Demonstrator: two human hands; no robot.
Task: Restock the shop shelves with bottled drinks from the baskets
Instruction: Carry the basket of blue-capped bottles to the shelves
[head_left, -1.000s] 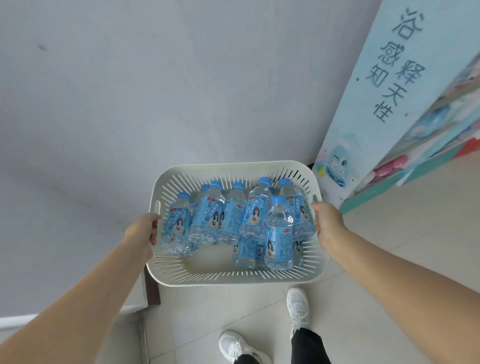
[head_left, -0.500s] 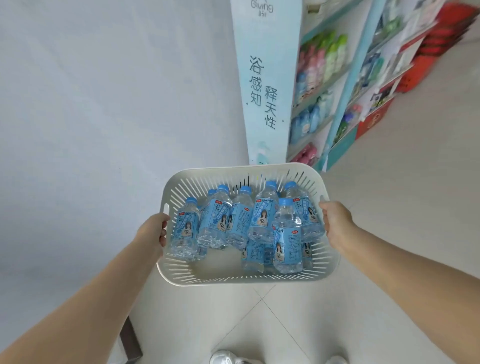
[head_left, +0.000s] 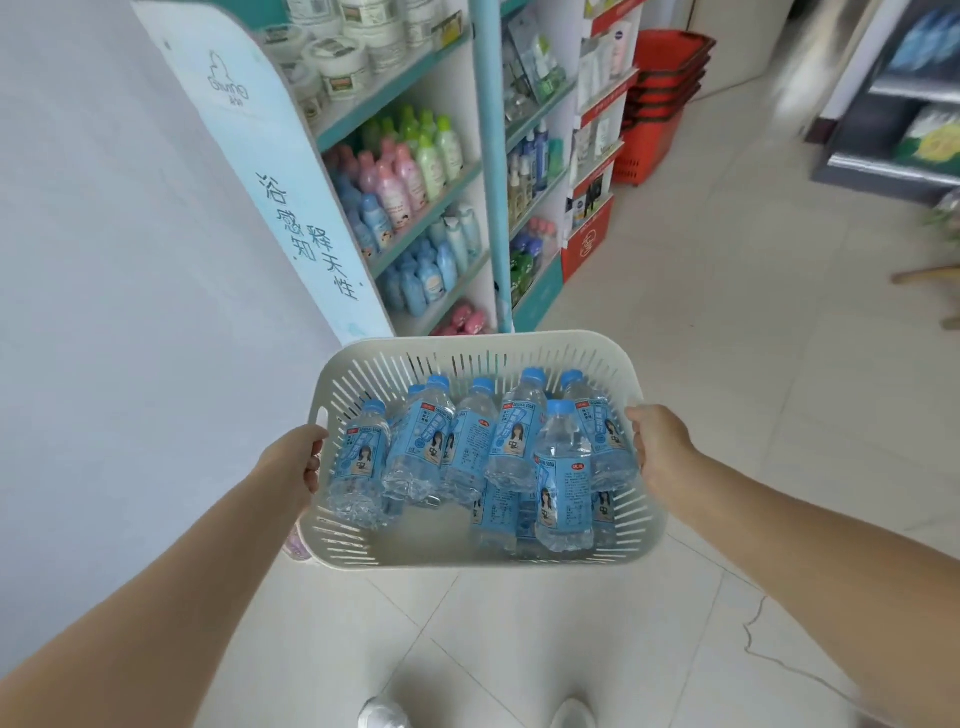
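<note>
A pale tiled floor (head_left: 727, 364) is being stood on, before a white, teal-edged shop shelf unit (head_left: 457, 182) stocked with pastel bottles (head_left: 395, 182). A cream slotted plastic basket (head_left: 467, 344) is being held above the floor. Clear, blue-capped, blue-labelled drink bottles (head_left: 563, 467) are being carried lying inside it. Its side rims are being gripped by the left hand (head_left: 291, 462) and the right hand (head_left: 660, 447), fingers (head_left: 311, 460) curled round them.

Bottles (head_left: 470, 452) lie in the basket (head_left: 467, 345), a hand at each side, shelves (head_left: 415, 228) beyond.
</note>
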